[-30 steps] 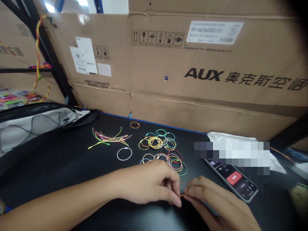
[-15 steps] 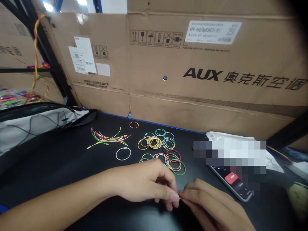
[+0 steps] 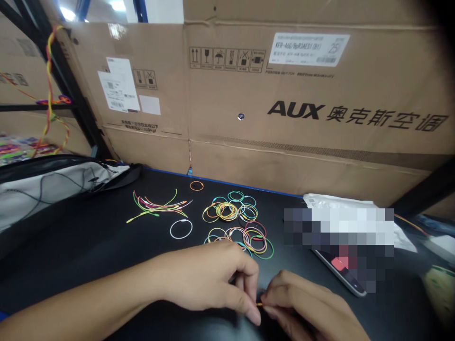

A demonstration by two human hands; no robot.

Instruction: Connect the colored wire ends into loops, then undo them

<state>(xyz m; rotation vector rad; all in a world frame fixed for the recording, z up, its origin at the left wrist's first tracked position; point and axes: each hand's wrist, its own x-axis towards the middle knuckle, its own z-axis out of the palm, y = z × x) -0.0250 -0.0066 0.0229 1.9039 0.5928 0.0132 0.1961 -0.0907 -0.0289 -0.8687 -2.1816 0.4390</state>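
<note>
My left hand (image 3: 213,279) and my right hand (image 3: 305,308) meet low in the head view over a black table (image 3: 88,246). Both are closed in a pinch on a thin orange cord (image 3: 259,304), of which only a short piece shows between the fingertips. Just beyond the hands lies a heap of coloured cord rings (image 3: 241,225). A single white ring (image 3: 181,228) and a small orange ring (image 3: 196,185) lie apart from it. A bundle of straight coloured cords (image 3: 156,205) lies to the left.
A phone (image 3: 341,272) with a red button on its screen lies to the right, partly blurred. A grey and black bag (image 3: 53,182) sits at the left. Large cardboard boxes (image 3: 284,104) stand along the table's far edge. White plastic wrapping (image 3: 330,201) lies behind the phone.
Both hands have slid slightly down and left while staying pinched together on the cord. The view has shifted a little; the rings and loose cords lie as before.
</note>
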